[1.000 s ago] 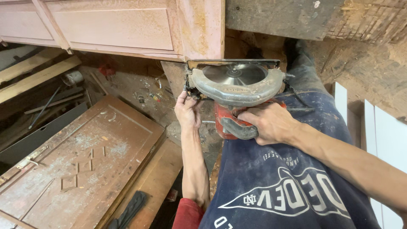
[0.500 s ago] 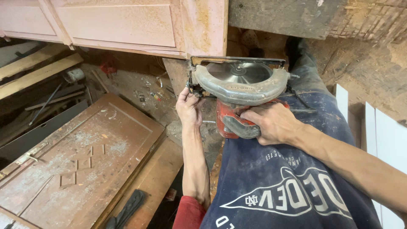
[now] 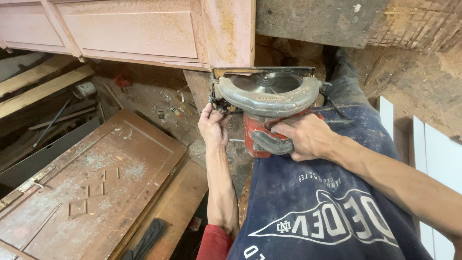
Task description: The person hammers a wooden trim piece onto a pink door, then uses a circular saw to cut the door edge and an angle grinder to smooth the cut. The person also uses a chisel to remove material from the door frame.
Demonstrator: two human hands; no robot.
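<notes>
— Where's the saw?
— The circular saw (image 3: 267, 96) sits against the pink door's (image 3: 144, 33) edge. The right hand (image 3: 305, 137) is closed round its red handle.
— The left hand (image 3: 213, 126)?
— Fingers curled on the guard's left side (a loose pinch).

Beneath the right hand (image 3: 308, 138), the circular saw (image 3: 267, 103) handle is mostly covered by the fingers. The left hand (image 3: 213, 126) hides its fingertips behind the saw's base. The brown door (image 3: 86, 188), left of both hands, runs off the lower-left edge.
</notes>
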